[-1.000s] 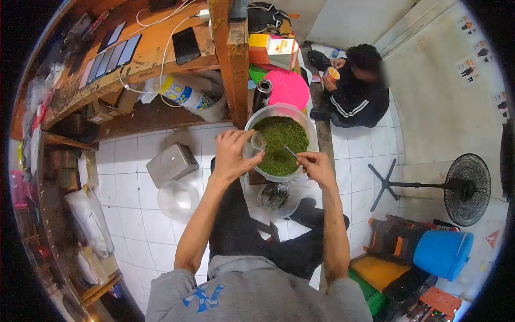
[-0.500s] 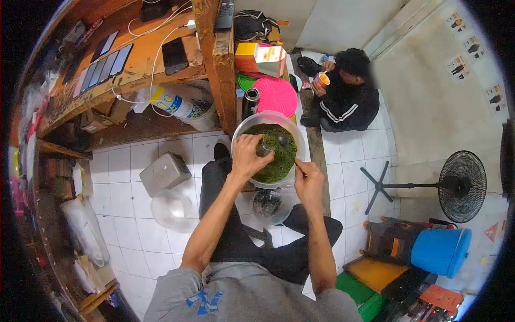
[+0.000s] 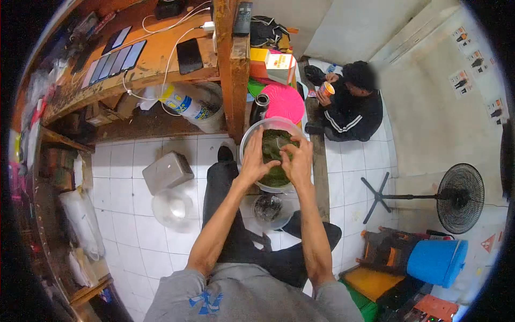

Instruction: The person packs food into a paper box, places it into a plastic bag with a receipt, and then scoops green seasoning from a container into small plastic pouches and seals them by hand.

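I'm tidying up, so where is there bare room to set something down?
Bare floor tiles lie between the white bundle, the clear bowl and the left arm; another patch lies between the bench and the fan base. It's crowded beyond the green-filled tub, with flask, pink lid and boxes, and around the blue bucket.

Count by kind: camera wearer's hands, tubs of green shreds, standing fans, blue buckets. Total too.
Left hand and right hand: 2
Tub of green shreds: 1
Standing fan: 1
Blue bucket: 1
Total: 5
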